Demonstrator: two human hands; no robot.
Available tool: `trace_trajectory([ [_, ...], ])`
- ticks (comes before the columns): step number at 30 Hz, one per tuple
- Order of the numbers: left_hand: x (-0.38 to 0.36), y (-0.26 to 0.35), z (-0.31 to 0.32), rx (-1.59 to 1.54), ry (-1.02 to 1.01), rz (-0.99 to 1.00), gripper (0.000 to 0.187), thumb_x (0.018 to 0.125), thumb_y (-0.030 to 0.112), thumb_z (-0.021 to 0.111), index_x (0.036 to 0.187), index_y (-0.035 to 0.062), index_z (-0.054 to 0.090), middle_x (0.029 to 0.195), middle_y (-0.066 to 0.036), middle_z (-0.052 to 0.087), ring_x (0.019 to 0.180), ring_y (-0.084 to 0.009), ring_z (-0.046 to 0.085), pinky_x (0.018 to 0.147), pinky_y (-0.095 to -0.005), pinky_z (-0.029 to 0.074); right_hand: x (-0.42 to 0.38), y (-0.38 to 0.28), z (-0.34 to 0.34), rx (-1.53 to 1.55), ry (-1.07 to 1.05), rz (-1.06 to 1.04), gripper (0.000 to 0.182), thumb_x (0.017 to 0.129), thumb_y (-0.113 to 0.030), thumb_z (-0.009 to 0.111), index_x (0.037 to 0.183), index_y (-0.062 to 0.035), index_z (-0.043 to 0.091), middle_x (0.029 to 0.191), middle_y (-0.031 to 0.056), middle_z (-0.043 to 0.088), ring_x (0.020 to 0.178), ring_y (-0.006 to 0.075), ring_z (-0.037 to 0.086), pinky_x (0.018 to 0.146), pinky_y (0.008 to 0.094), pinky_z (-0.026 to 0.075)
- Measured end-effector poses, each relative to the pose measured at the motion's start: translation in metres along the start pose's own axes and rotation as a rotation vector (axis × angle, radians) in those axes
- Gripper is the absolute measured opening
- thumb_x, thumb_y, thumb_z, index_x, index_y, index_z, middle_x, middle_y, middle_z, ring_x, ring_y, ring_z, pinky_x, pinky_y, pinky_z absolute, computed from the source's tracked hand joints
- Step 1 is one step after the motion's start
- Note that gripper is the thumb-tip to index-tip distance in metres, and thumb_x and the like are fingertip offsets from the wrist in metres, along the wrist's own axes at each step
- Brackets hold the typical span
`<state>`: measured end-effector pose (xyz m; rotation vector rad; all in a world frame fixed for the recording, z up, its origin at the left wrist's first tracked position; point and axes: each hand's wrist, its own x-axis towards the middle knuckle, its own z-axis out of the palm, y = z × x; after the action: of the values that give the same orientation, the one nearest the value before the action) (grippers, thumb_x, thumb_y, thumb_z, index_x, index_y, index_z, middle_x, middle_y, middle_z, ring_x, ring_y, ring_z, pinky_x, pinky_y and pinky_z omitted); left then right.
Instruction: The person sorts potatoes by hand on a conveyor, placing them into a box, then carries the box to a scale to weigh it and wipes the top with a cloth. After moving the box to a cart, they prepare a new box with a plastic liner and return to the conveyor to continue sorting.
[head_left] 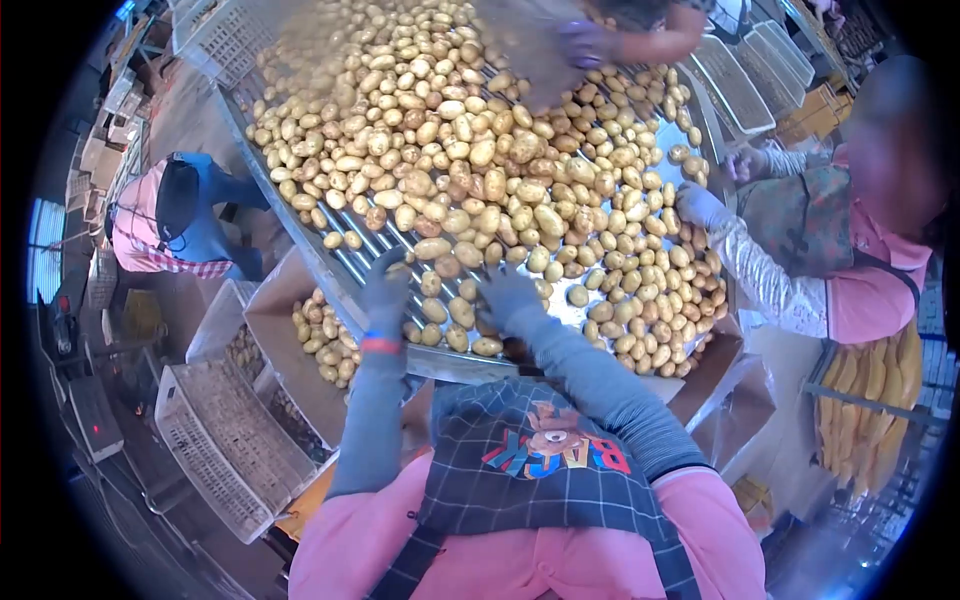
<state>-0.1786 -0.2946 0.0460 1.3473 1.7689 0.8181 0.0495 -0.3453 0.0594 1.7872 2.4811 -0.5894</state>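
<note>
A thick layer of potatoes (460,150) covers the sorting table (240,130), whose metal rollers (365,250) show near the left edge. My left hand (385,292), in a grey glove, is over the rollers beside the left rim. Its fingers look loosely apart, with potatoes close to their right. My right hand (512,298), also gloved, reaches down among potatoes at the near side, fingers spread and touching some. Several potatoes (450,312) lie between my two hands. Neither hand shows a potato clearly gripped, though the fingertips are partly hidden.
A co-worker (830,220) at the right has gloved hands by the potatoes; another person's purple glove (588,45) is at the far side. Below the left rim stands a carton (285,310) with potatoes. White crates (215,440) sit lower left. Someone (180,215) bends over at left.
</note>
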Motion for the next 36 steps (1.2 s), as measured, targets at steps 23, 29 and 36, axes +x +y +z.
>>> trace_trajectory([
  [23,-0.080,0.078,0.062,-0.929,-0.460,-0.295,0.028,0.089,0.025,0.062,0.097,-0.0015,0.062,0.080,-0.004,0.062,0.072,-0.0110,0.060,0.062,-0.0215,0.049,-0.042,0.005,-0.042,0.820,0.356,0.234,0.042,0.073,-0.029,0.074,0.107,-0.0049,0.067,0.095,0.0123,0.068,0.086,0.0265,0.066,0.078,0.0340,0.051],
  [29,-0.124,0.065,0.050,-0.540,-0.681,0.003,0.023,0.094,0.024,0.055,0.102,0.0031,0.058,0.086,-0.005,0.055,0.072,-0.0136,0.055,0.060,-0.0238,0.046,-0.078,0.020,-0.050,0.728,0.216,0.158,0.019,0.076,-0.025,0.064,0.087,-0.0102,0.069,0.082,0.0110,0.065,0.080,0.0299,0.064,0.070,0.0386,0.050],
  [36,-0.103,-0.029,-0.062,-1.168,-0.191,-0.374,0.047,0.091,0.040,0.054,0.119,0.0026,0.052,0.099,-0.006,0.058,0.086,-0.0166,0.057,0.075,-0.0274,0.047,-0.134,0.076,0.049,1.051,0.280,0.558,0.028,0.084,-0.031,0.061,0.095,-0.0059,0.062,0.081,0.0099,0.064,0.076,0.0245,0.064,0.064,0.0391,0.050],
])
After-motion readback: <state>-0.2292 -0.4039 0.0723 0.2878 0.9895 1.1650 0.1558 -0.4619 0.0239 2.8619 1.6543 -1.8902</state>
